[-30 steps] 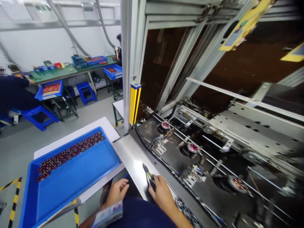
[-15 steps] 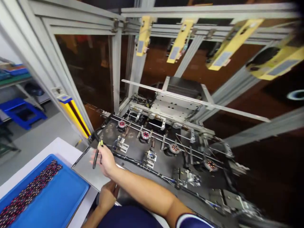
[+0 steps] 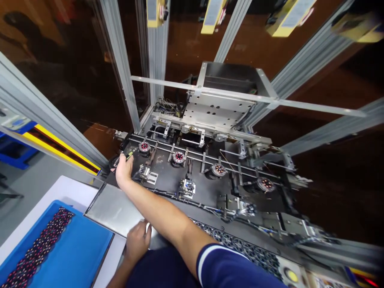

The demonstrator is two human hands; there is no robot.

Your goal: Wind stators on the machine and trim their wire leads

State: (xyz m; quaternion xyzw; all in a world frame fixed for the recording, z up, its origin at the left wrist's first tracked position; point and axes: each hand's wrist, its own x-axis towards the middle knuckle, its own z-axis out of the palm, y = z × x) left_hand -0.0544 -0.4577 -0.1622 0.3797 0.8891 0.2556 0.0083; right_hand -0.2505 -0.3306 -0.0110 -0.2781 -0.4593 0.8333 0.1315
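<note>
Pale glare is thrown back by the steel plate (image 3: pixel 115 208) beside the blue tray (image 3: pixel 85 250); beyond that tray, brown tinted panels (image 3: pixel 189 50) are seen dimly and the farthest yellow bracket (image 3: pixel 349 27) is blurred.

FL: tray (image 3: pixel 81 248) on table (image 3: pixel 67 186), sm. rnd parts (image 3: pixel 39 244) along its L side | R of tray: metal plate (image 3: pixel 112 208) | behind plate: mach. deck (image 3: pixel 168 179) w/ 4 discs (image 3: pixel 218 169) in L–R row | R hand (image 3: pixel 123 170) w/ pliers (image 3: pixel 129 155): over deck's L end, L of discs | L hand (image 3: pixel 138 241): plate's nr edge | light curtain (image 3: pixel 60 148): behind tray, L of deck
</note>
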